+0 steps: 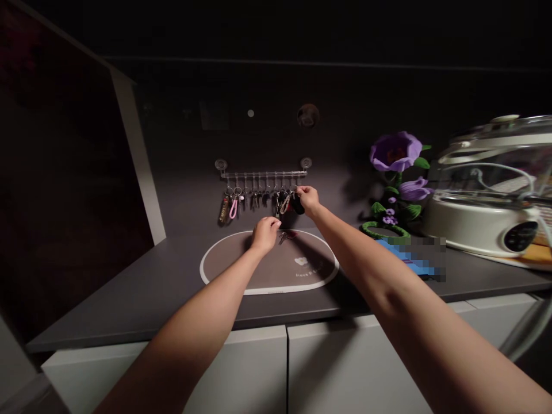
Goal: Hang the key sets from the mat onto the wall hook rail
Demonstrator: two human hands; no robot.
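Observation:
A clear hook rail [263, 173] is fixed to the dark wall, with several bunches of keys [255, 199] hanging from it. At its right end my right hand [307, 200] pinches a key ring [294, 188], beside a dark fob [297, 205] and a braided strap [286, 202]. Lower and to the left, my left hand [264, 234] is closed above the mat, fingertips pressed together just under the hanging keys; what they hold, if anything, is too small to make out. Loose keys [283, 237] with something red lie on the brown oval mat [228, 264].
A pink loop [233, 209] and a brown tag [223, 210] hang at the rail's left end. On the counter [172, 287] to the right stand purple artificial flowers [397, 152], a blurred blue item [405, 259] and a white appliance with a clear lid [474, 221].

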